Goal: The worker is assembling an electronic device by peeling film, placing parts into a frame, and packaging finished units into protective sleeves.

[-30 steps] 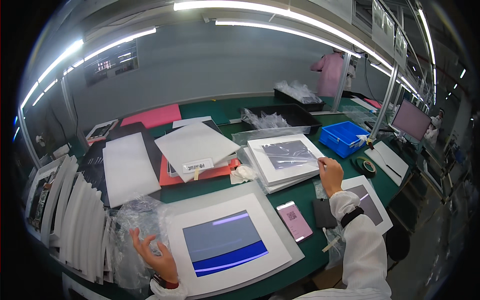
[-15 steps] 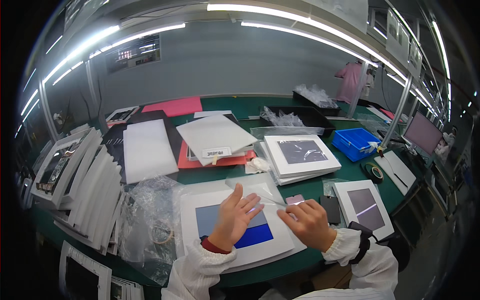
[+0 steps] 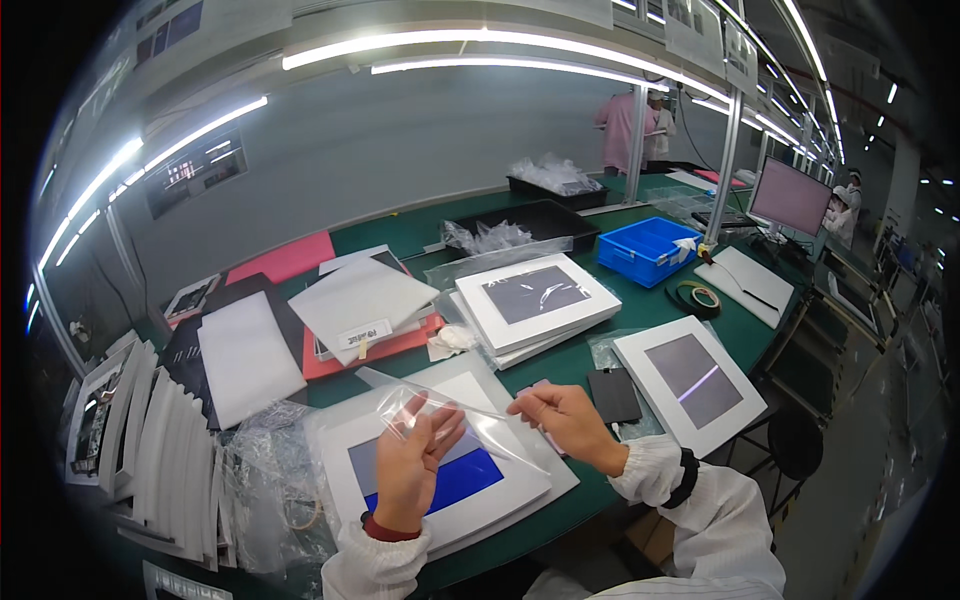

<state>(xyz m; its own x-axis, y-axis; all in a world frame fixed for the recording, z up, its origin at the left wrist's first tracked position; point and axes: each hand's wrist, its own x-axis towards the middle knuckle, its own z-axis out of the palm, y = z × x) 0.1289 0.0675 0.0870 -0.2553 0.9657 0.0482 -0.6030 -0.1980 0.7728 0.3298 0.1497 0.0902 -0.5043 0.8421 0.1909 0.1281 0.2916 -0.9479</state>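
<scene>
A clear plastic film (image 3: 487, 432) stretches between my hands, its near edge bent and shiny. My right hand (image 3: 572, 424) pinches the film's right edge between thumb and fingers. My left hand (image 3: 408, 470) is raised with its fingers apart, and the film passes across its fingertips. Below both hands lies a white-framed display panel (image 3: 343, 490) whose screen is part grey, part bright blue. It rests on a white foam sheet (image 3: 555, 490). Next to my right hand is a small dark grey box-like device (image 3: 613, 396) with a white plug.
Another white-framed panel (image 3: 640, 352) lies to the right, and a stack of panels (image 3: 475, 310) stands behind. Crumpled clear plastic (image 3: 270, 490) and leaning white frames (image 3: 170, 470) are at left. A blue bin (image 3: 640, 262), tape rolls (image 3: 692, 297) and black trays (image 3: 570, 228) sit farther back.
My view has turned to the right, so the bench appears shifted left. The film now spreads wider across my left fingers, while my right hand keeps its pinch on the edge.
</scene>
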